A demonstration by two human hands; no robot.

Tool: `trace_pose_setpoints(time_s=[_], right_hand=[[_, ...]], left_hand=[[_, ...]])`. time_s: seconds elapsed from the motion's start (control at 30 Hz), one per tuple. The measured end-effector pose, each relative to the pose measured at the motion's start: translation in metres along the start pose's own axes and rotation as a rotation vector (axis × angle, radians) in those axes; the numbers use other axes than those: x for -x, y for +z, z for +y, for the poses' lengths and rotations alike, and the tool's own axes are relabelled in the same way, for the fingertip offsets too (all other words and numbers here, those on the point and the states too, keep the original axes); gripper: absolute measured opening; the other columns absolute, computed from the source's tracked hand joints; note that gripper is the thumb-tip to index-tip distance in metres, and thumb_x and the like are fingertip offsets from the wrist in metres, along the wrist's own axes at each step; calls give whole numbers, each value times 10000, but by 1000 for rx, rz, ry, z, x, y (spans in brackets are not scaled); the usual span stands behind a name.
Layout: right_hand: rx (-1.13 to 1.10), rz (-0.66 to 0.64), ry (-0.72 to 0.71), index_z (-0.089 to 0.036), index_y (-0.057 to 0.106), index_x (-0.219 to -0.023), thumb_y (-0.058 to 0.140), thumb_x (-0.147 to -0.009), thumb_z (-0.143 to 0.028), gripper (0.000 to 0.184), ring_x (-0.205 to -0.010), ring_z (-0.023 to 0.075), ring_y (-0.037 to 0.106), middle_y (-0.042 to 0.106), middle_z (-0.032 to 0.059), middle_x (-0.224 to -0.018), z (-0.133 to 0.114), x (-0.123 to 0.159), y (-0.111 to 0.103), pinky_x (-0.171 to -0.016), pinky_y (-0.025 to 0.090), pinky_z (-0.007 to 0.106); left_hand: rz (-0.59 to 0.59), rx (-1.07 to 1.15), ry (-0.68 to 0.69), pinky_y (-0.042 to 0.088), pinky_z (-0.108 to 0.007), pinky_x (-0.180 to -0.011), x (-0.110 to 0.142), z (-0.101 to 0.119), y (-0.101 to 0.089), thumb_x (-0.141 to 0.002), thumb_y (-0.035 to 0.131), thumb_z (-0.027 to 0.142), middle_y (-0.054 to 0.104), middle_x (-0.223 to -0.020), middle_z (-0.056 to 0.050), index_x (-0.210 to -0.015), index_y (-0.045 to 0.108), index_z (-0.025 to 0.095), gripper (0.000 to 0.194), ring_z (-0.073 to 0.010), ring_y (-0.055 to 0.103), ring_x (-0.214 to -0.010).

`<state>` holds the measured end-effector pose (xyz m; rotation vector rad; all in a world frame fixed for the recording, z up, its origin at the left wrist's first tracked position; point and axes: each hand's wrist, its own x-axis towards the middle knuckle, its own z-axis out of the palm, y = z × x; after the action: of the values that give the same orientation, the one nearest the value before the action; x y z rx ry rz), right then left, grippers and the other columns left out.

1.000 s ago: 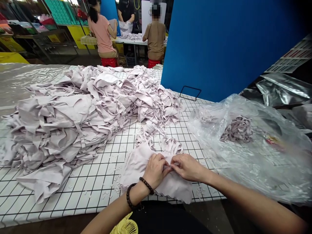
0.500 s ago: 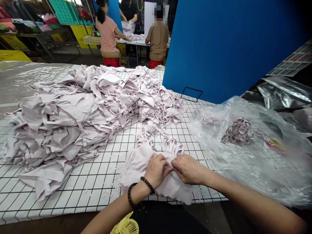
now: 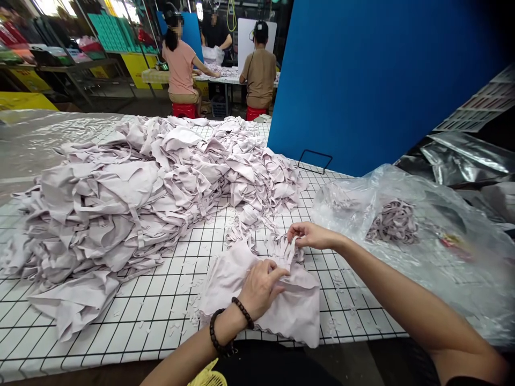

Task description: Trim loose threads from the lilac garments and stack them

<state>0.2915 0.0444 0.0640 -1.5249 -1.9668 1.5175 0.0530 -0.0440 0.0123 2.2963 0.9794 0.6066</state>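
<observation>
The cloth stack [image 3: 298,316] was laid at the near edge of the white, grid-lined surface [image 3: 155,294], with its straps [image 3: 281,247] gathered at the far side. The left hand [image 3: 261,289], ringed at the wrist by two beaded bracelets [image 3: 242,312], was placed on the upper cloth, palm down; its fingers were loosely curved, with a gap left between thumb and forefinger, and nothing was seen to be gripped by them. The right hand [image 3: 311,236] was held just beyond it, over the straps, where a pale strap was pinched between thumb and forefinger, and the other fingers were curled. A large pile [image 3: 104,198] of the same pale cloth was heaped to the left and spread across the far part of the surface, and small scraps [image 3: 175,324] were scattered between it and the cloth stack. To the right, a bundle [image 3: 396,221] of straps was seen through a clear plastic bag [image 3: 438,284]. Behind the bag a blue board [image 3: 350,80] was stood at a slant, with a black wire frame [image 3: 317,154] at its foot. In the background, two people [image 3: 181,67] were seated on red stools [image 3: 184,110] at another table, and a third, in black, was seen across from them
</observation>
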Motion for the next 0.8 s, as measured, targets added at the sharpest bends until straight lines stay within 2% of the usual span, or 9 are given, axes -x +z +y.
trace_pose_setpoints(time_s=[0.13, 0.2, 0.3, 0.4, 0.47, 0.5, 0.57, 0.67, 0.8], right_hand=[[-38, 246, 132, -138, 578, -744, 622, -624, -227, 156, -594, 104, 493, 551, -17, -638, 29, -9, 0, -571, 397, 229], [-14, 217, 230, -140, 570, -748, 682, -594, -271, 231, -557, 104, 477, 532, -25, -606, 35, -7, -5, -528, 384, 229], [62, 40, 294, -145, 594, -845, 768, -516, -305, 405, -589, 122, 515, 585, 2, -698, 25, -3, -18, -521, 397, 232], [186, 204, 132, -170, 629, -900, 749, -567, -337, 392, -706, 139, 554, 629, 33, -861, -4, -13, -18, -602, 416, 228], [161, 333, 27, -174, 647, -868, 646, -698, -407, 289, -696, 129, 548, 635, 27, -834, -24, -31, -3, -592, 399, 220], [97, 305, 14, -166, 652, -820, 598, -741, -447, 296, -645, 117, 532, 630, 18, -765, -32, -44, 9, -554, 381, 215], [-42, 198, 93, -148, 636, -695, 597, -730, -513, 369, -519, 95, 463, 577, -7, -597, -43, -72, 37, -461, 314, 208], [-227, 197, 220, -144, 553, -554, 673, -680, -472, 371, -419, 60, 356, 467, -48, -441, -48, -112, 76, -398, 216, 197], [-370, 206, 286, -177, 436, -529, 645, -726, -414, 372, -322, 44, 236, 345, -87, -352, -47, -141, 98, -343, 124, 209]], left_hand=[[-54, -37, 26, 428, -330, -754, -2, -4, 3, -803, 635, 270, 534, -982, -22, -1115, 578, 333, 323, -188, 491, -883], [-58, -37, 29, 432, -327, -750, -3, -6, 5, -809, 628, 275, 536, -979, -23, -1124, 580, 335, 324, -184, 492, -877], [-62, -18, 32, 441, -332, -741, -3, -5, 4, -804, 632, 293, 537, -975, -29, -1137, 578, 335, 341, -183, 493, -862], [-13, 87, 59, 452, -357, -787, 0, 2, -8, -789, 643, 318, 528, -1033, -54, -1212, 534, 310, 437, -198, 493, -916], [62, 244, 64, 446, -366, -847, 3, 7, -21, -814, 608, 310, 517, -1070, -75, -1236, 521, 276, 433, -204, 491, -978], [98, 345, 47, 442, -363, -868, 5, 8, -27, -830, 584, 301, 517, -1078, -82, -1224, 531, 260, 399, -202, 494, -993], [159, 587, -35, 436, -358, -892, 10, 5, -37, -859, 544, 291, 535, -1078, -87, -1186, 554, 235, 332, -193, 517, -989], [212, 1021, -226, 430, -370, -911, 16, -10, -42, -884, 508, 306, 560, -1114, -100, -1229, 501, 211, 357, -194, 557, -985], [240, 1513, -413, 446, -360, -881, 19, -35, -38, -881, 515, 314, 535, -1224, -145, -1292, 411, 174, 446, -208, 593, -993]])
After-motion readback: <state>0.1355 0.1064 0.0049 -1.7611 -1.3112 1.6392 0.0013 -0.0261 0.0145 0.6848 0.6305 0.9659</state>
